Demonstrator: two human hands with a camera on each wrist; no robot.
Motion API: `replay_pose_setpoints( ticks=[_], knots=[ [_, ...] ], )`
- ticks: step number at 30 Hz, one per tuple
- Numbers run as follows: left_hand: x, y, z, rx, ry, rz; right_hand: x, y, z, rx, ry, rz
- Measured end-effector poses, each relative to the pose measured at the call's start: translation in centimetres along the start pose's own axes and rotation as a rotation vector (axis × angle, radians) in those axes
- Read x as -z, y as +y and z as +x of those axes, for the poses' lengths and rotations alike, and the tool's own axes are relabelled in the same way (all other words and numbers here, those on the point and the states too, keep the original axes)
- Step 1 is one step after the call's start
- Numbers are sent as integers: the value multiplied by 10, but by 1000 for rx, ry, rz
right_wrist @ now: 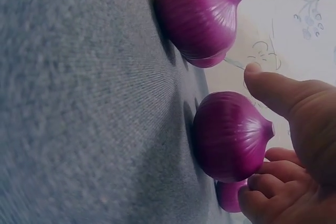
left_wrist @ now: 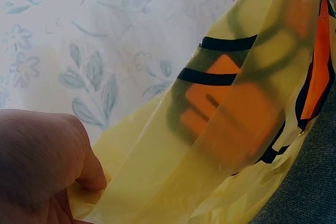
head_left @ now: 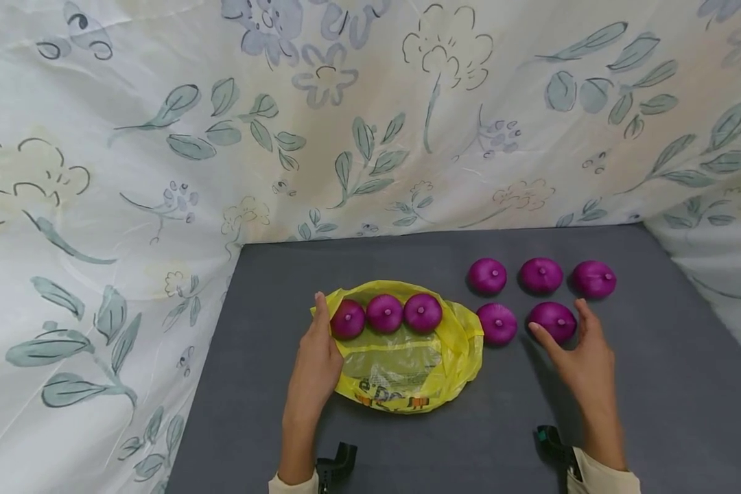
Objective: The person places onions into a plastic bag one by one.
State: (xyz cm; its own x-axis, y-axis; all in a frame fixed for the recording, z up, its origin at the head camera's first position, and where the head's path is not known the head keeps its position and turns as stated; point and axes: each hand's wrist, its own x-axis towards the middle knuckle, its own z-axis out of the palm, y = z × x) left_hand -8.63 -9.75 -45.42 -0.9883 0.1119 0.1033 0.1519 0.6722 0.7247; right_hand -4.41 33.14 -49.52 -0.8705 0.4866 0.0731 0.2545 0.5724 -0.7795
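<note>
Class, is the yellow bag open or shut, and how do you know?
Open: the bag gapes wide, with three purple onions showing inside it.

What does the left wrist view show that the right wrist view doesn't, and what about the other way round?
Only the left wrist view shows the left hand and the bold black and orange print on the yellow bag whose edge that hand pinches.

Only the right wrist view shows the right hand, its thumb and fingers near a purple onion, with another onion higher in the picture.

Both share pale floral fabric and a dark grey surface.
</note>
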Motion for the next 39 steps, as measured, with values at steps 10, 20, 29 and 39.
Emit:
replay_pose_setpoints(
  ticks=[10,20,29,39],
  knots=[
    [-2,-2,0,-8,13,-9,-6,4,0,-10,38,-16],
    [-5,-3,-2,-27,14,-20,-9,8,0,24,90,-54],
    [-5,-4,-2,-22,9,-30,-15,10,-1,12,141,-36],
    [-6,-3,-2,-15,1,-51,-13,8,-3,-2,172,-31]
  ],
)
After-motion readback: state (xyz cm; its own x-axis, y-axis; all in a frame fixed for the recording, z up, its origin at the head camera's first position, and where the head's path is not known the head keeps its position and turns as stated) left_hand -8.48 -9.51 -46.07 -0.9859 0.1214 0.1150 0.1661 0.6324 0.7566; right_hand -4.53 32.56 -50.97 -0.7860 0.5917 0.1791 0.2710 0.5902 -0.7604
